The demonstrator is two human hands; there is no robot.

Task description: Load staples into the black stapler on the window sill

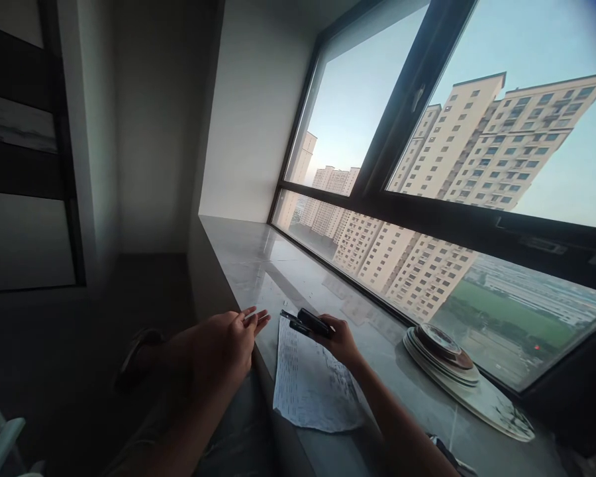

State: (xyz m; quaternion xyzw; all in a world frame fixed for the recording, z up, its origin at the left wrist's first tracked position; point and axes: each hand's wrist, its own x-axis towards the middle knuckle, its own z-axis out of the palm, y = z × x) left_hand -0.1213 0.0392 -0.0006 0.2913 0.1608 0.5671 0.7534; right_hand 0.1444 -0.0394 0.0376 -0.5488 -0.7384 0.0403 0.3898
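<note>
My right hand (338, 338) is closed around a black stapler (314, 322), whose jaws point left over the top edge of a paper sheet (314, 387). Covered in lines of print or writing, the paper lies on the grey stone windowsill (377, 371), its near edge curled. My left hand (248, 331) hovers by the sill's front edge, left of the stapler, with fingers stretched out and nothing visible in them. A tiny light-coloured bit (285, 303) lies on the sill just beyond the stapler; its kind is too small to tell.
To the right, a stack of plates (442, 358) rests on the sill against the dark window frame (407, 222). A dark object with a metallic part (451, 457) is partly hidden by my right forearm. A white wall (258, 106) closes the sill's far end.
</note>
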